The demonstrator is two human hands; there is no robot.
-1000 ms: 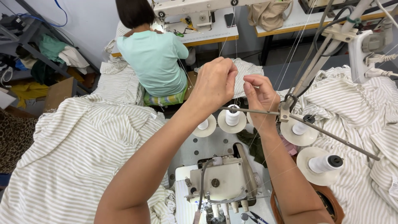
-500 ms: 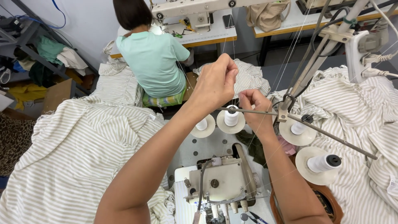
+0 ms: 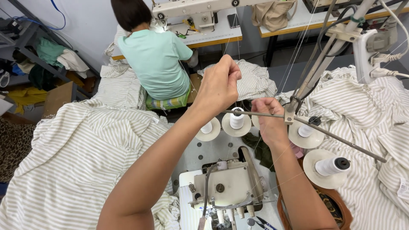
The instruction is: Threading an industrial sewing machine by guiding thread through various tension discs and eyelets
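Note:
My left hand (image 3: 219,87) is raised above the thread stand with its fingertips pinched on a thin white thread (image 3: 235,91) that runs down to a white spool (image 3: 237,120). My right hand (image 3: 269,121) is lower and to the right, fingers closed around the metal thread guide bar (image 3: 336,138), apparently pinching thread too. Below them sits the cream overlock sewing machine (image 3: 226,185). More white thread spools (image 3: 307,130) (image 3: 332,166) stand on discs to the right.
Striped white fabric is heaped at left (image 3: 72,162) and right (image 3: 375,123). A person in a mint shirt (image 3: 153,59) sits ahead at another sewing table (image 3: 200,32). A shelf with clothes (image 3: 38,59) stands far left. Small scissors (image 3: 266,223) lie by the machine.
My left hand has lifted slightly higher with the thread pinched. My right hand has stayed at the guide bar, shifting a little lower.

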